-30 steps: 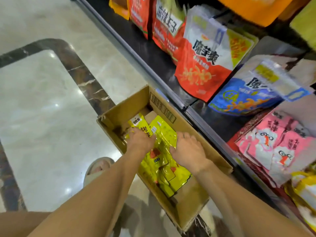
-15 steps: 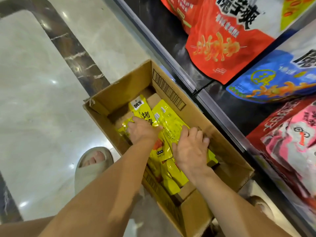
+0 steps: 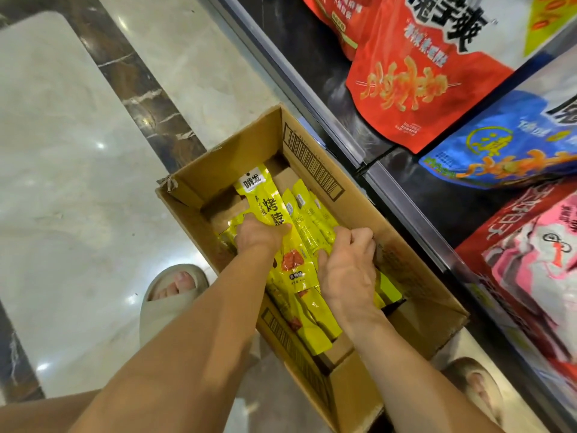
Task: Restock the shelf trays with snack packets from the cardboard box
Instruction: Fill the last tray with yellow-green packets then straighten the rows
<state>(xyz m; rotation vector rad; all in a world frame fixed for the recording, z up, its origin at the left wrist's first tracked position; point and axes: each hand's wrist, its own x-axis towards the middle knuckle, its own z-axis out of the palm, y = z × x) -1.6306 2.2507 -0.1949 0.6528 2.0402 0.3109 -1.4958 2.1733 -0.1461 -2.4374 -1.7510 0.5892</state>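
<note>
— Where are the packets?
— The yellow snack packets (image 3: 300, 214) lie loose in the cardboard box (image 3: 312, 151) on the floor, left of the shelf (image 3: 301, 89). Your left grip (image 3: 259, 236) and right grip (image 3: 346, 267) both clasp the bundle.
— Risk?
— They look slick. Squeeze unevenly as you lift, and the middle ones may slide out.

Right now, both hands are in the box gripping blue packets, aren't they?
Not blue: the packets are yellow, as the head view shows. The left hand and right hand are in the box, gripping them.
</note>
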